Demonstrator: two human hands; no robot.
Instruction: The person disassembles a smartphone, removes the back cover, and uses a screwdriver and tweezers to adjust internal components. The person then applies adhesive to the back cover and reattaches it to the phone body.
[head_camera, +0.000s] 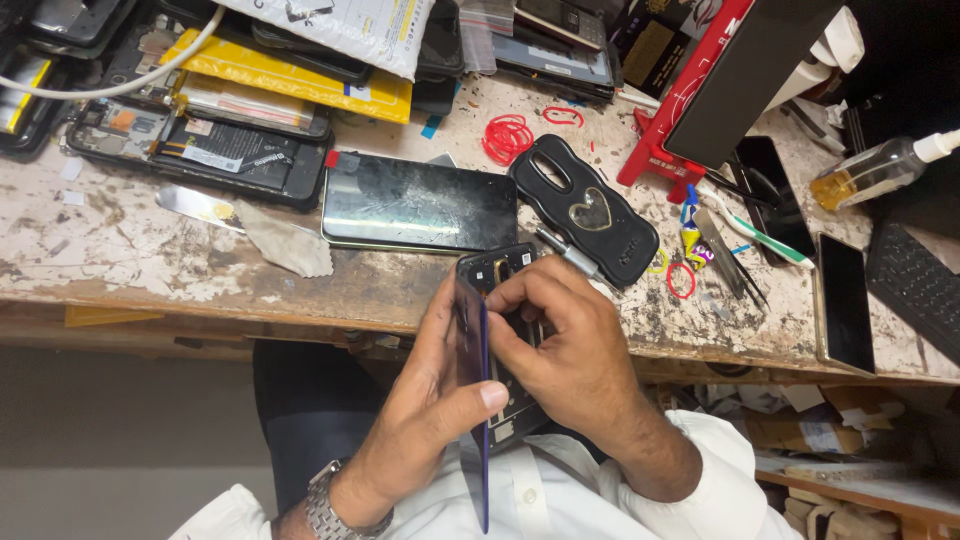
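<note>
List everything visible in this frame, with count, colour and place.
Opened phone: one, dark, held over the bench edge.
Back cover: one, purple, lifted off the opened phone's left side.
Cracked phone: one, black, bench centre.
Case: one, black with heart outline, right of the cracked phone.
Rubber bands: several, red, behind the case.
Screwdriver: one, silver, beside the case.
Bottle: one, clear with amber liquid, far right.
Bench: one, worn white.
Left hand: grips the back cover; wristwatch.
Right hand: fingers on the opened phone.
</note>
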